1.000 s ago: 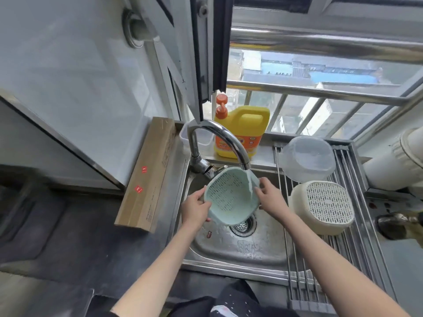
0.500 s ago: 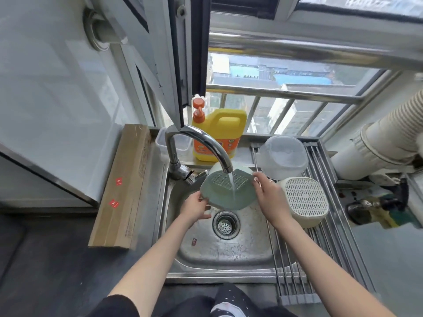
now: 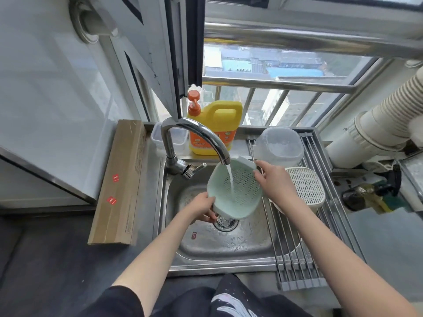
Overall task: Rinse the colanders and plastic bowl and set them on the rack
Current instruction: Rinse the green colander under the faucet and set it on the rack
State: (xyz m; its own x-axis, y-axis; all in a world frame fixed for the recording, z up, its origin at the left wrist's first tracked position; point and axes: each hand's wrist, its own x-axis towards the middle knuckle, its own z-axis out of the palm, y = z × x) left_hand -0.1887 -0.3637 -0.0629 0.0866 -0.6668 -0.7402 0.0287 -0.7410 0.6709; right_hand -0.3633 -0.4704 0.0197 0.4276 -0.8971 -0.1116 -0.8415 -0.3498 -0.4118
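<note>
Black short sleeve (image 3: pixel 119 300) — bare forearms

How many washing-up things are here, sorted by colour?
Green: 1, the green colander held under the tap by the left hand and right hand.
White: 1, the white colander on the rack.
Clear: 1, the plastic bowl.
Total: 3.

No text can be read. The yellow detergent jug (image 3: pixel 215 126) at twelve o'clock carries an orange label, and the cardboard box (image 3: pixel 119 181) at nine o'clock bears two red stickers, all illegible.
</note>
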